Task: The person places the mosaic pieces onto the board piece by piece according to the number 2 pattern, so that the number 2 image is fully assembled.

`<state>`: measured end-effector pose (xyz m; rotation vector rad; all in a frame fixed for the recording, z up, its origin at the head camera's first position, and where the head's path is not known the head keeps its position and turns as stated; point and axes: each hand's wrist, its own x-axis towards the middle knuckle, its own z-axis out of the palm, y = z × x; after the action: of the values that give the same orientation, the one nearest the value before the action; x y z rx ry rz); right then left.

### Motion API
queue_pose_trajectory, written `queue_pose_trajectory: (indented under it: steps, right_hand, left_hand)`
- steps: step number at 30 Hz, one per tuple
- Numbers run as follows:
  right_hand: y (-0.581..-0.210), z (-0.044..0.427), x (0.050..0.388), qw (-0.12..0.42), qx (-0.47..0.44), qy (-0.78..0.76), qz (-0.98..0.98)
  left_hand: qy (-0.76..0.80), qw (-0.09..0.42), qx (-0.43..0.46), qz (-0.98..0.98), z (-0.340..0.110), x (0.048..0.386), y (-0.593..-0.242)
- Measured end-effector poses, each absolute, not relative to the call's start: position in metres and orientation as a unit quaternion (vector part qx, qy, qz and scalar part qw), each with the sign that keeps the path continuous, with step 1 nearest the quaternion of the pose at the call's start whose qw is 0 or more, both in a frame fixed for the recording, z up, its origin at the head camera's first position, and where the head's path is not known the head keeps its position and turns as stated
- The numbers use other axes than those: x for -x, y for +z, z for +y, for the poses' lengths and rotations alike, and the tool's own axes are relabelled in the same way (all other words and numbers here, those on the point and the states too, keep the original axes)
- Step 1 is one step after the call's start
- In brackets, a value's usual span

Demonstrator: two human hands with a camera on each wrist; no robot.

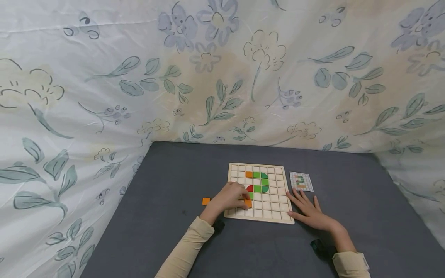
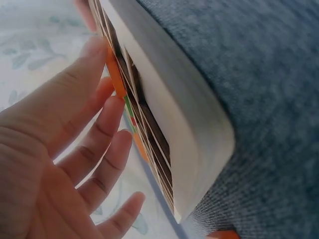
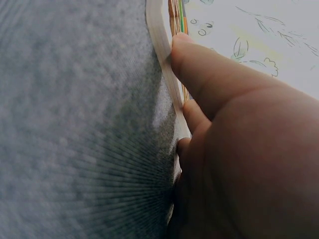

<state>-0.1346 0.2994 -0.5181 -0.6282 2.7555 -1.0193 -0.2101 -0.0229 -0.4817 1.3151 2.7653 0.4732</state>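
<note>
A pale wooden grid board (image 1: pixel 272 210) lies on the table. On it, green, orange and red tiles form a curved figure, including a green square tile (image 1: pixel 257 188) and a red rounded tile (image 1: pixel 250 188). My left hand (image 1: pixel 231 197) reaches over the board's left part. Its thumb and fingers pinch an orange square tile (image 1: pixel 248 203) at the lower end of the figure; in the left wrist view this orange tile (image 2: pixel 115 74) sits at the grid surface between thumb and fingertips. My right hand (image 1: pixel 311 212) rests with spread fingers against the board's right edge, thumb touching its side (image 3: pixel 167 64).
A loose orange square tile (image 1: pixel 206 201) lies on the dark grey table (image 1: pixel 167 185) left of the board. A small printed pattern card (image 1: pixel 301 186) lies right of the board, by the right fingertips. Flowered cloth (image 1: pixel 215 96) hangs behind and at both sides.
</note>
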Motion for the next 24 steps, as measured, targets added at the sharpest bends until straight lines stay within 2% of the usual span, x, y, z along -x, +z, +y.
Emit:
queue_pose_trajectory:
  steps: [12,24]
  right_hand:
    - [-0.5175,0.2995,0.1343,0.081,0.202,-0.333,0.917]
    - [-0.5138,0.2973,0.1353,0.083,0.196,-0.329,0.92]
  left_hand:
    - [0.153,0.031,-0.392,0.907,-0.0281,0.2117,-0.479]
    - [0.14,0.021,-0.403,0.904,-0.0251,0.2115,-0.4826]
